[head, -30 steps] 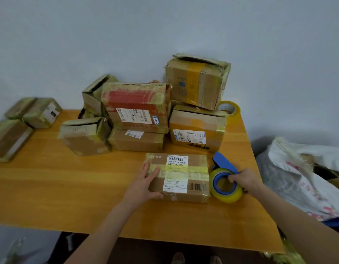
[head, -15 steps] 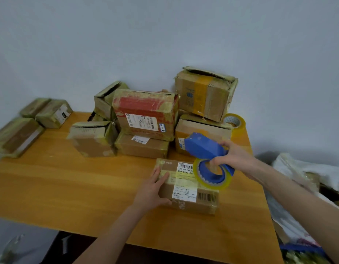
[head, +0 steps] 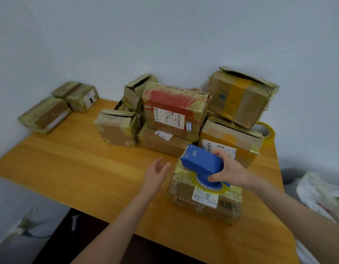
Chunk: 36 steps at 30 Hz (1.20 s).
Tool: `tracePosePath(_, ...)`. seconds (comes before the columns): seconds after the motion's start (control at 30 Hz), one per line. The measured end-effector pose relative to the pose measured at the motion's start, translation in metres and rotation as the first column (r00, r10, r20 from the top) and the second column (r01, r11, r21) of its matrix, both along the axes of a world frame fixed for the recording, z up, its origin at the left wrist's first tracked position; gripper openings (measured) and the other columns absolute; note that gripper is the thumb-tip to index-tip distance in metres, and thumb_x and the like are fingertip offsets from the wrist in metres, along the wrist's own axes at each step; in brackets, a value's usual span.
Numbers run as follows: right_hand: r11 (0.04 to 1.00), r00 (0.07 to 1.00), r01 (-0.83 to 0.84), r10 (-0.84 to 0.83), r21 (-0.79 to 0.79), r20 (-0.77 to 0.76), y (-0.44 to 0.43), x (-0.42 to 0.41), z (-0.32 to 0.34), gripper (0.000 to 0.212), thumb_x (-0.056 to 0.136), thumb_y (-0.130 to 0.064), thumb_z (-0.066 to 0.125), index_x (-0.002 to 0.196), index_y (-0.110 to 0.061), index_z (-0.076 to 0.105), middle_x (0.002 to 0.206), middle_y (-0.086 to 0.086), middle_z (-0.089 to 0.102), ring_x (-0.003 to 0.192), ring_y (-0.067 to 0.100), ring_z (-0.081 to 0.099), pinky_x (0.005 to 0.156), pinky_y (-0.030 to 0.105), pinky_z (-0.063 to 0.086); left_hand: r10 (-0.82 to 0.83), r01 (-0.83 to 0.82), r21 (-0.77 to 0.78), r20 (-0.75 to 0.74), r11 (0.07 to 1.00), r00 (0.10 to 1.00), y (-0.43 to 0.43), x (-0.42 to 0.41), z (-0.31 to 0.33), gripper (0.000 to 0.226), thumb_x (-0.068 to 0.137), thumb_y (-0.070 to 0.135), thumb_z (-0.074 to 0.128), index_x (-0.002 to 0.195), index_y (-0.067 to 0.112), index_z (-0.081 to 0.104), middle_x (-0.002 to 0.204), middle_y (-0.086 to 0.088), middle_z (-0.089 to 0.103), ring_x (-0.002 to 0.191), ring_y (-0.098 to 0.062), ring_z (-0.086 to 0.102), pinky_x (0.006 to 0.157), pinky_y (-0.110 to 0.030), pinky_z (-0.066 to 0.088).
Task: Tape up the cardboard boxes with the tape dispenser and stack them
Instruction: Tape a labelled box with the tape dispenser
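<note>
Currently your right hand (head: 228,173) is curled round the blue tape dispenser (head: 201,161), thumb on the near side by the hub, fingers over the far edge of the handle. Dispenser tilted, handle up and to the left, its yellowish tape roll (head: 210,188) down against the top face of the near cardboard box (head: 203,204). That box lies flat near the front right of the wooden table (head: 69,161), white label and barcode toward you, old tape wrinkled over its edges.

Your left hand (head: 155,175) holds nothing: fingers loose and slightly spread, palm turned toward the box, just beside its left end. Contact with the cardboard: cannot tell, the hand is blurred.

Behind, against the wall, a pile of boxes. A red-taped box (head: 174,109) rests on a flat brown box (head: 161,142). To the right, an orange-taped box (head: 227,143) carries a battered box (head: 239,96), tilted, flaps torn. Left of the pile, a small box (head: 117,128) with a gaping top, and an open-flapped box (head: 136,90) behind it. A spare tape roll (head: 264,130) sits at the far right corner, partly hidden by the stack. Three more taped boxes (head: 45,115) lie at the far left edge, well apart from the pile. A white bag (head: 321,197) shows off the table to your right
</note>
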State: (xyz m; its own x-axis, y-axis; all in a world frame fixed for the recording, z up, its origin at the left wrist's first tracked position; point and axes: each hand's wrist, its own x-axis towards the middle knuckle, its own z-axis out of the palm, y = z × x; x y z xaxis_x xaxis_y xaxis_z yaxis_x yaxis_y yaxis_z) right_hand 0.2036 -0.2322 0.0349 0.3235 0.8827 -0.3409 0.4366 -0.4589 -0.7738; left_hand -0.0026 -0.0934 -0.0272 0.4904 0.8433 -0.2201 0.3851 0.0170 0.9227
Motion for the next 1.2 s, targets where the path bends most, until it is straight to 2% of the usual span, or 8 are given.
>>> tracePosePath(0.1,1.0,1.0,-0.007,0.007,-0.009,0.011,-0.001,0.001,-0.001,0.066,0.072,-0.013,0.082,0.12,-0.025,0.038,0.111,-0.001,0.051,0.097,0.018,0.061,0.081,0.036,0.057,-0.035,0.042,-0.259,0.032,0.965,0.999,0.003,0.009,0.017,0.042,0.097,0.037,0.051,0.129,0.011,0.052,0.107,-0.001,0.066,0.088,-0.014,0.065,0.067,-0.022,0.052)
tracePosePath(0.2,1.0,1.0,-0.003,0.003,0.004,0.006,-0.001,0.0,0.0,0.065,0.073,-0.011,0.082,0.119,-0.024,0.038,0.11,-0.002,0.051,0.095,0.015,0.06,0.077,0.029,0.057,-0.135,0.12,-0.336,-0.023,0.934,0.991,0.001,0.022,0.028,0.045,0.096,0.048,0.046,0.124,0.014,0.056,0.108,0.001,0.067,0.088,-0.014,0.065,0.067,-0.023,0.05)
tracePosePath(0.37,1.0,1.0,-0.01,0.01,0.007,0.011,-0.002,0.0,0.001,0.065,0.072,-0.01,0.082,0.117,-0.025,0.038,0.11,-0.004,0.05,0.095,0.012,0.06,0.069,0.022,0.055,-0.038,0.048,-0.504,0.03,0.862,0.999,-0.005,0.042,0.04,0.044,0.091,0.054,0.051,0.109,0.016,0.063,0.094,0.002,0.069,0.092,-0.017,0.062,0.072,-0.029,0.046)
tracePosePath(0.57,1.0,1.0,-0.015,0.015,-0.006,0.024,-0.002,0.0,0.0,0.066,0.072,-0.011,0.082,0.119,-0.024,0.037,0.11,-0.003,0.05,0.095,0.013,0.06,0.069,0.022,0.054,0.004,0.022,-0.454,0.055,0.891,0.998,-0.001,0.041,0.035,0.011,0.095,0.021,0.057,0.091,0.017,0.067,0.081,0.004,0.065,0.08,-0.012,0.055,0.069,-0.026,0.042)
tracePosePath(0.83,1.0,1.0,-0.014,0.014,-0.025,-0.016,-0.003,0.002,0.002,0.066,0.073,-0.01,0.081,0.12,-0.025,0.037,0.111,-0.001,0.051,0.096,0.014,0.061,0.069,0.022,0.055,0.032,-0.006,-0.557,0.037,0.831,0.999,0.009,0.034,0.033,0.034,0.099,0.041,0.044,0.091,0.014,0.064,0.091,-0.003,0.068,0.079,-0.017,0.057,0.071,-0.03,0.044)
tracePosePath(0.93,1.0,1.0,-0.02,0.021,-0.019,0.009,-0.001,0.001,0.002,0.065,0.073,-0.009,0.082,0.118,-0.024,0.038,0.109,-0.003,0.051,0.094,0.013,0.06,0.068,0.021,0.054,-0.053,0.027,-0.441,-0.047,0.897,0.997,0.014,0.034,0.034,0.032,0.093,0.044,0.055,0.093,0.015,0.067,0.087,0.001,0.069,0.078,-0.014,0.057,0.07,-0.027,0.045)
tracePosePath(1.1,0.999,0.989,-0.039,0.039,0.0,0.143,0.002,-0.005,0.002,0.064,0.071,-0.018,0.083,0.117,-0.028,0.039,0.107,-0.007,0.052,0.092,0.008,0.059,0.067,0.018,0.051,-0.073,0.041,-0.265,-0.115,0.963,0.991,0.015,0.036,0.03,0.014,0.092,0.023,0.062,0.088,0.012,0.07,0.072,0.002,0.065,0.063,-0.008,0.051,0.055,-0.018,0.039)
tracePosePath(1.2,0.997,0.958,-0.074,0.074,-0.01,0.278,0.004,-0.008,0.004,0.067,0.07,-0.031,0.082,0.121,-0.034,0.038,0.11,-0.005,0.054,0.092,0.013,0.061,0.076,0.03,0.057,-0.058,0.028,-0.198,-0.149,0.98,0.987,0.019,0.035,0.028,0.017,0.094,0.019,0.059,0.093,0.006,0.07,0.069,0.001,0.063,0.06,-0.007,0.049,0.051,-0.018,0.038)
